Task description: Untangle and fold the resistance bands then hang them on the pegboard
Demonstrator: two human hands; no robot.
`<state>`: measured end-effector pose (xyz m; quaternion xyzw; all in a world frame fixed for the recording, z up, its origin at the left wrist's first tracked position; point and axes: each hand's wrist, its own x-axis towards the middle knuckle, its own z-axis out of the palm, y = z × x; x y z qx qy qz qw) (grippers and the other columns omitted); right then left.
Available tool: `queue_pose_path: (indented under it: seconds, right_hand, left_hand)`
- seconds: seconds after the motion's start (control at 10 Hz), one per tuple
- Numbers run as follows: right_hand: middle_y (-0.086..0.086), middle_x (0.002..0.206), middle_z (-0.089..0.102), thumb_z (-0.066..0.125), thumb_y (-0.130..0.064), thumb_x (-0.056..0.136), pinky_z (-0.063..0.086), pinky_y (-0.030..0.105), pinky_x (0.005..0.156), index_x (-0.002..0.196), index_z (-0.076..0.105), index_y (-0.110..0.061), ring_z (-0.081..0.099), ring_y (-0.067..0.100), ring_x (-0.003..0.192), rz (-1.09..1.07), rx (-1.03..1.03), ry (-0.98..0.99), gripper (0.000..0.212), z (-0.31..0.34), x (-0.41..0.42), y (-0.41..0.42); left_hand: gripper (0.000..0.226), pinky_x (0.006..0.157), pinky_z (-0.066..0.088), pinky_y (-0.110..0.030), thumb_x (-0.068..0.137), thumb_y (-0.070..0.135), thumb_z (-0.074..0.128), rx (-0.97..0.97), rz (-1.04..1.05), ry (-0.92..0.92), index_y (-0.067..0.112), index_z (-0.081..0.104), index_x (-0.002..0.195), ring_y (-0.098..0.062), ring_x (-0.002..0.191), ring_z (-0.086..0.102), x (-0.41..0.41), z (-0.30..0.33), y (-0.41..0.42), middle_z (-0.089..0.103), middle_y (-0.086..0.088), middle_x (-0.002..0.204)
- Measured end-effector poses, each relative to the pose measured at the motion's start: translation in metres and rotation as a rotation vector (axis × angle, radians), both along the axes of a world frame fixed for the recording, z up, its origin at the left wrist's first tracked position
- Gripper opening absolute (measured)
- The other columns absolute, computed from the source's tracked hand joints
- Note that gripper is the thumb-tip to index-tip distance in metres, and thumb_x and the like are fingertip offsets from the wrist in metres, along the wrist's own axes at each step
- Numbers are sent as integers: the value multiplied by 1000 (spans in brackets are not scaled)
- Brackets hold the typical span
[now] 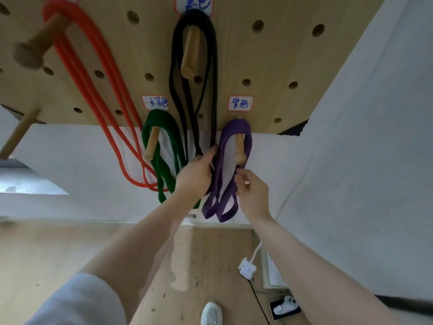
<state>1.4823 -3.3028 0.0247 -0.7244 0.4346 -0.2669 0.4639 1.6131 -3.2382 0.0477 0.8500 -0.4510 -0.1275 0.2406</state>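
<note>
With orange (93, 73), black (194, 66) and green bands (164, 141) already hung on the pegboard (269, 55), both hands, left (195, 175) and right (251, 192), pinched the purple band (223, 174) draped over its peg (239, 147), seemingly the last.

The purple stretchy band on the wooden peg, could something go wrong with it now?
Maybe. The folded purple rubber band hangs on a short wooden peg while both hands tug its strands, so it could slip off the tip. The left hand also touches the long black band beside it; those loops could tangle again.
</note>
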Motion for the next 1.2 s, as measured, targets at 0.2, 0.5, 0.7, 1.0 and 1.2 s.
queue_pose_path:
  seconds: [0.2, 0.5, 0.7, 1.0, 1.2]
  right_hand:
    - [5, 96, 66, 56, -41, 90, 41, 27, 64, 108, 61, -7, 61, 23, 86, -38, -129, 235, 39, -7, 44, 1]
    - [11, 97, 62, 46, -30, 95, 40, 32, 60, 104, 54, -7, 61, 33, 79, -120, -345, 505, 27, -12, 35, -15]
    - [11, 98, 65, 45, -29, 95, 45, 32, 65, 115, 51, -9, 62, 31, 85, -24, -219, 385, 29, -17, 65, -9]
    - [8, 107, 66, 45, -18, 95, 47, 30, 76, 123, 52, -9, 62, 26, 96, 101, -122, 257, 30, 1, 38, 11]
    - [1, 92, 67, 48, -31, 94, 52, 35, 71, 101, 61, -14, 62, 22, 83, 340, -267, 438, 22, 28, 15, 39]
  left_hand:
    - [69, 63, 42, -36, 95, 13, 33, 371, -176, -411, 33, -6, 148, -33, 92, 60, 17, -6, 1, 46, -13, 129]
    - [61, 73, 54, -42, 90, 6, 48, 232, -197, -499, 16, 26, 147, -36, 101, 61, 35, -35, 29, 43, -11, 143]
    - [65, 67, 55, -38, 86, 9, 53, 172, -259, -411, 18, 29, 146, -33, 95, 62, 31, -31, 32, 43, -8, 144]
    - [56, 63, 57, -38, 94, 14, 43, 178, -282, -297, 24, 27, 146, -27, 83, 64, 19, -25, 55, 43, -4, 142]
    - [51, 62, 52, -32, 97, 20, 39, 155, -278, -318, 23, 26, 146, -24, 85, 63, 17, 10, 94, 40, -1, 144]
